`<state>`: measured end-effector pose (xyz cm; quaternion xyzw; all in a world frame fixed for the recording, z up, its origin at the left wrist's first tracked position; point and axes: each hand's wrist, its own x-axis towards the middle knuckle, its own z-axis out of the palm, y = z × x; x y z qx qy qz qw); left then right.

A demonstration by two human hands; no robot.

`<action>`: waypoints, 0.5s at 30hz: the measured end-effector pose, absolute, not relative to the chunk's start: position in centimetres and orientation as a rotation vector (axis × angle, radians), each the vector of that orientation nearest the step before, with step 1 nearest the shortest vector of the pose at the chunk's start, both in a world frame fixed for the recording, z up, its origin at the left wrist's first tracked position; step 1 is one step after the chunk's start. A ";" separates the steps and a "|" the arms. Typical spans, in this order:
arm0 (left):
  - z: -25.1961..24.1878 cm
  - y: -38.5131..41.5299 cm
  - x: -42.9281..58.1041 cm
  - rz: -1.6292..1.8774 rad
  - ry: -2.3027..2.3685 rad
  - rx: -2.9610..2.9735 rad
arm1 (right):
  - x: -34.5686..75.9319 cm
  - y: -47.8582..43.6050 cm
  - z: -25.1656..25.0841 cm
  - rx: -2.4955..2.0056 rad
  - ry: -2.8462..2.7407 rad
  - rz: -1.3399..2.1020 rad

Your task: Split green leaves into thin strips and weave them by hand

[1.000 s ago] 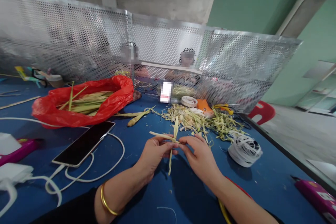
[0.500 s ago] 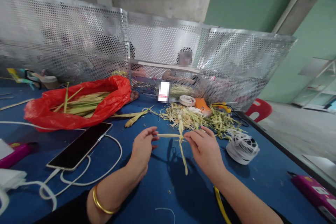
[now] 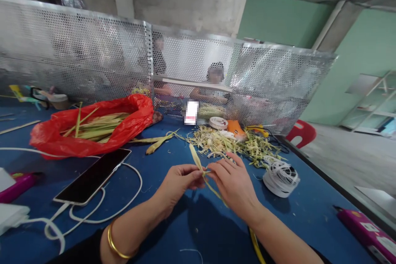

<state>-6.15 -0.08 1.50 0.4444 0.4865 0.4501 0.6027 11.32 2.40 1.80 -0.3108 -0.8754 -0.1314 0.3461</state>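
Above the blue table, my left hand (image 3: 179,181) pinches pale yellow-green corn husk strips (image 3: 195,157) at their crossing point. My right hand (image 3: 233,183) grips the same piece from the right, its fingertips almost touching the left ones. One strip points up and away. Another runs down toward me, partly behind the right hand. The knot or fold at the middle is mostly covered by fingers. Just beyond the hands lies a pile of husk scraps (image 3: 210,142). A roll of white string (image 3: 281,179) stands to the right of my right hand.
At left, a red plastic bag (image 3: 136,117) holds long husks, near a phone (image 3: 94,177) with a white cable looping toward my left arm. A purple box (image 3: 366,231) lies at right. A perforated metal screen (image 3: 192,53) borders the far side, with people behind it.
My left hand has moved right and closed on the husk piece near its centre. The cross of strips has tilted and shifted slightly left, with the right hand following.
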 end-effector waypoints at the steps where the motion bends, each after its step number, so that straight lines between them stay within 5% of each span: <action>1: 1.6 -0.2 -6.1 1.032 1.097 0.995 | 11.3 2.4 1.9 -0.817 -2.268 -0.334; 15: 1.4 -0.3 -5.9 0.923 1.006 0.889 | 11.6 2.1 1.9 -0.884 -2.296 -0.347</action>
